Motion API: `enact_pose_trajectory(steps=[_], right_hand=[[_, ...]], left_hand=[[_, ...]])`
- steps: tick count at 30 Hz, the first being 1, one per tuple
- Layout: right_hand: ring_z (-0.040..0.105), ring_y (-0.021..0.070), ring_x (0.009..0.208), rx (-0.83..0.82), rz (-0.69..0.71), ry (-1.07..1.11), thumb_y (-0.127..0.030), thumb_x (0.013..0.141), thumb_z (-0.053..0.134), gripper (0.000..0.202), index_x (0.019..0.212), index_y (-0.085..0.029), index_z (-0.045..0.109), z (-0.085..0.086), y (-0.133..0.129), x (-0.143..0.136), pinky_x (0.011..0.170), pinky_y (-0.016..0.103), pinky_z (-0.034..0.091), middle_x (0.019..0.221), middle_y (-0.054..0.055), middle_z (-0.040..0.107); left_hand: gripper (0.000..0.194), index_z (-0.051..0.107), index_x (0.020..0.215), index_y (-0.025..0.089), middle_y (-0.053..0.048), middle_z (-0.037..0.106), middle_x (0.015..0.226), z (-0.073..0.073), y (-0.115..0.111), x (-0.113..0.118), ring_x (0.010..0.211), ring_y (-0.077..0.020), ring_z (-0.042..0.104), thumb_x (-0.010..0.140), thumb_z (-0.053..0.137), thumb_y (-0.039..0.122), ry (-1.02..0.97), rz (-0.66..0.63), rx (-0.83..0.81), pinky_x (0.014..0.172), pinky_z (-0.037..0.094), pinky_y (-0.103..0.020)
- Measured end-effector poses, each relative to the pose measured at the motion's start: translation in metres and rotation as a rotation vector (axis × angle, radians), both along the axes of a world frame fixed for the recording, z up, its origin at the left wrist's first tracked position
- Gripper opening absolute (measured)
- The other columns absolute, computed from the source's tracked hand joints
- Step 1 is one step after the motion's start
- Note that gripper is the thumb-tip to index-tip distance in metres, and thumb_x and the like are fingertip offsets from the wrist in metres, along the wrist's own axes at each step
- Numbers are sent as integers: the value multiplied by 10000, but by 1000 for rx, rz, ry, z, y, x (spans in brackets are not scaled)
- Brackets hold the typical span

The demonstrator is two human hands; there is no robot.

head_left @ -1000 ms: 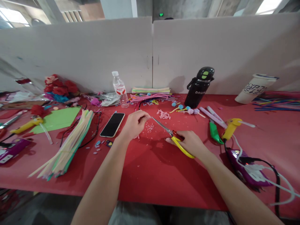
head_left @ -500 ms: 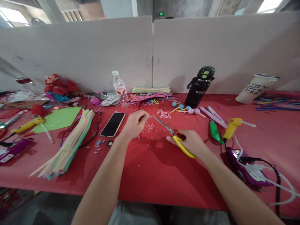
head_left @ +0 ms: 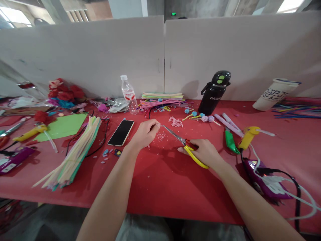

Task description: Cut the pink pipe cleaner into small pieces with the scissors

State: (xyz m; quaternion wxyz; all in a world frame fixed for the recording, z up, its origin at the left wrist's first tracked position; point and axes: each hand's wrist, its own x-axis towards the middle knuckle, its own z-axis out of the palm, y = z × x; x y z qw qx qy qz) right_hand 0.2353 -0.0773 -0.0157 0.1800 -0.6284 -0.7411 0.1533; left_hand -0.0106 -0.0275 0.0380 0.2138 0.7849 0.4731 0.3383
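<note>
My left hand (head_left: 147, 133) is closed in a pinch above the red table. A thin pink piece of pipe cleaner (head_left: 148, 146) shows just under its palm; what sits at the fingertips is mostly hidden. In my right hand (head_left: 204, 151) are scissors (head_left: 192, 154) with yellow and red handles. Their blades look nearly together, and the tip reaches close to my left fingertips. Pink clippings (head_left: 162, 135) are scattered beneath the blades. Just beyond lies a small heap of cut pink pipe cleaner pieces (head_left: 176, 122).
Left of my hands lie a phone (head_left: 121, 133) and a pipe cleaner bundle (head_left: 72, 152). A water bottle (head_left: 129, 97) and a black flask (head_left: 215, 93) stand behind. Rightward are a yellow glue gun (head_left: 248, 137), a purple power strip (head_left: 265, 180) with cables, and a white cup (head_left: 273, 95).
The scissors' tip has shifted slightly left, nearer to my left fingertips. The pink end that stuck out of the left pinch is now less visible.
</note>
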Motion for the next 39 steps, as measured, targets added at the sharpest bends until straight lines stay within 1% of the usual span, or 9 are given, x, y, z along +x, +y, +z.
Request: enact_pose_trajectory(steps=[10, 14, 19, 30, 35, 39], right_hand=[[331, 101, 460, 17, -17, 4, -705, 721, 506, 534, 566, -202, 421, 3, -2, -2, 450, 225, 229, 503, -17, 431], [338, 101, 456, 17, -17, -2, -708, 712, 514, 537, 561, -202, 417, 4, -2, -3, 451, 228, 228, 507, -16, 439], [353, 103, 458, 22, -8, -2, -702, 722, 509, 533, 559, -203, 415, 2, -2, -2, 459, 229, 221, 502, -15, 452], [326, 103, 464, 27, 15, 1, -702, 732, 493, 538, 556, -197, 432, -1, 1, 0, 461, 232, 232, 496, -12, 435], [329, 97, 465, 17, 4, 26, -711, 728, 492, 547, 562, -195, 419, 1, -1, 0, 447, 224, 221, 510, -15, 420], [337, 99, 467, 10, -1, 28, -718, 719, 499, 549, 566, -198, 413, 4, -3, -1, 447, 222, 224, 507, -17, 419]], left_hand=[[308, 494, 709, 169, 29, 416, 572, -12, 6, 0, 520, -95, 404, 904, 375, 376, -38, 13, 7, 494, 303, -230], [310, 470, 695, 173, 25, 420, 578, -11, 5, 1, 526, -98, 412, 907, 370, 376, -38, -5, 17, 504, 315, -237], [312, 462, 700, 184, 33, 391, 542, -7, 2, 2, 490, -100, 403, 910, 358, 391, -36, -23, -11, 476, 300, -241], [309, 446, 681, 186, 33, 389, 542, -8, 3, 2, 483, -98, 405, 909, 365, 380, -29, -26, -2, 469, 291, -238], [316, 437, 684, 180, 32, 393, 570, -10, 4, 2, 506, -92, 396, 916, 357, 379, -19, -7, 4, 484, 287, -236], [325, 423, 689, 181, 31, 386, 579, -9, 4, 3, 513, -93, 387, 922, 340, 391, -18, -13, -3, 489, 283, -238]])
